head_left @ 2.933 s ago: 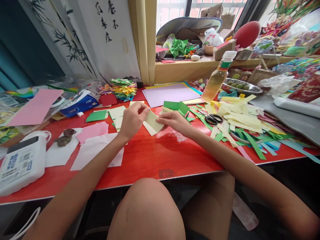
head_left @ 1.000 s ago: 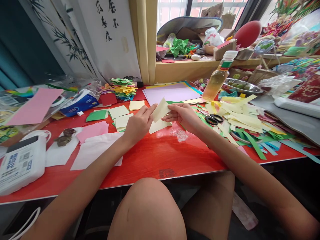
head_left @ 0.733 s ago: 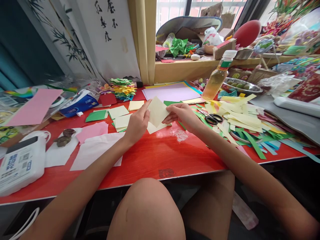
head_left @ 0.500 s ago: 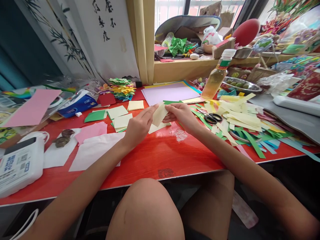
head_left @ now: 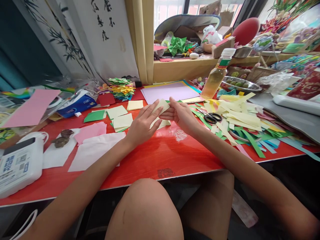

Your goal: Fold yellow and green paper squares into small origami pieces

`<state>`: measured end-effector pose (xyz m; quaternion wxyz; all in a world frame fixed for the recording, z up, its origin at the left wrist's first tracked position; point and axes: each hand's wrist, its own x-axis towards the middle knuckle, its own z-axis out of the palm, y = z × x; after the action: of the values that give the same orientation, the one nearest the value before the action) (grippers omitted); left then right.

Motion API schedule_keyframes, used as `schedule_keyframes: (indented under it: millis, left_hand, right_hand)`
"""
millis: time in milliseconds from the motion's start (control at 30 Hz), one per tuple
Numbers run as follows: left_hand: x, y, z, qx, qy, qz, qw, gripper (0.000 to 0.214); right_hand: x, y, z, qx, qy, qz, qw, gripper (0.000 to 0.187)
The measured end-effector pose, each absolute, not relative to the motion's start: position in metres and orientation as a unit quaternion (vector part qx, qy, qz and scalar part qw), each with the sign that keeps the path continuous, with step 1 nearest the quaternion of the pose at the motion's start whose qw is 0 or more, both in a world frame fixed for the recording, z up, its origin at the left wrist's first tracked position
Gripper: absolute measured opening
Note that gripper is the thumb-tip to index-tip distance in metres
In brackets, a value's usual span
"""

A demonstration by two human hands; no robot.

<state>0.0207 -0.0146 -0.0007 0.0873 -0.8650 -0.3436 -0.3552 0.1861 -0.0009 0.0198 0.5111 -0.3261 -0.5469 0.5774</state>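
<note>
A small pale yellow piece of paper (head_left: 162,105) is held up between my two hands, above the table's far middle. My left hand (head_left: 143,124) grips it from the left, fingers lying along its face. On the other side my right hand (head_left: 182,115) supports it, fingers behind the sheet and thumb raised near its right edge. Beneath them another pale yellow sheet (head_left: 163,123) lies on the red table (head_left: 150,156), partly covered by my fingers. To the left are small stacks of pale yellow squares (head_left: 122,121) and green paper (head_left: 94,116).
Black-handled scissors (head_left: 212,118) lie beside a heap of paper strips (head_left: 241,116) on the right. A bottle of yellowish liquid (head_left: 214,78) stands behind them. Lilac sheets (head_left: 167,92) lie at the back; pink paper (head_left: 90,132) and a white box-shaped device (head_left: 21,165) are left.
The paper has tilted flatter and risen slightly between my hands. My left fingers have spread across it, and my right thumb has lifted.
</note>
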Motion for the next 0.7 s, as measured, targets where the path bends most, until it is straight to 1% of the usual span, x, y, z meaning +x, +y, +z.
schedule_keyframes:
  millis: [233, 367, 533, 700]
  left_hand:
    - [0.021, -0.014, -0.001, -0.870, -0.333, -0.357, 0.064, 0.043]
    - [0.023, -0.017, 0.003, -0.865, -0.342, -0.366, 0.029, 0.038]
    - [0.022, -0.022, 0.015, -0.797, -0.404, -0.441, -0.084, 0.028]
    - [0.020, -0.018, 0.014, -0.754, -0.421, -0.459, -0.208, 0.026]
  right_hand:
    - [0.190, 0.000, 0.017, -0.287, -0.573, 0.586, 0.496, 0.022]
    - [0.190, 0.001, 0.018, -0.304, -0.576, 0.581, 0.488, 0.018]
    - [0.188, -0.001, 0.021, -0.341, -0.601, 0.552, 0.466, 0.017]
    - [0.185, -0.003, 0.021, -0.372, -0.617, 0.549, 0.425, 0.017]
